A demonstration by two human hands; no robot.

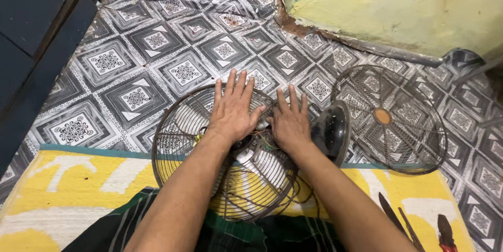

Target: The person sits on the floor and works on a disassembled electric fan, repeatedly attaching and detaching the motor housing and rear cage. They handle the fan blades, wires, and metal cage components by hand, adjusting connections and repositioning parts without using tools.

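Both forearms are stretched forward from the bottom edge, over a dark striped cloth (209, 231) and a yellow mat (78, 189). On the mat's far edge a fan (230, 152) lies with its rear guard (173, 137) facing up, partly on the patterned tile floor (146, 42). The left hand (232, 110) is laid flat on the middle of the fan, fingers straight and slightly spread, nothing pinched. The right hand (290, 123) is laid just beside it, fingers close together and extended, the palm pressed down; what the thumbs are doing beneath cannot be told. Thin coloured wires (262, 139) are seen between the two hands, and a black motor cover (331, 131) stands just to the right of the right hand. A loose front guard (390, 118) lies on the floor further right, apart from the fan. Pliers (445, 233) with red handles and two dark tools (401, 220) rest on the mat at the lower right. Judged from this, the motor housing is being steadied or pressed. It would be done best with even pressure from both palms, the wires kept free of the fingers so none is nipped or pulled, and the guard kept flat so that it does not rock on the mat's edge.
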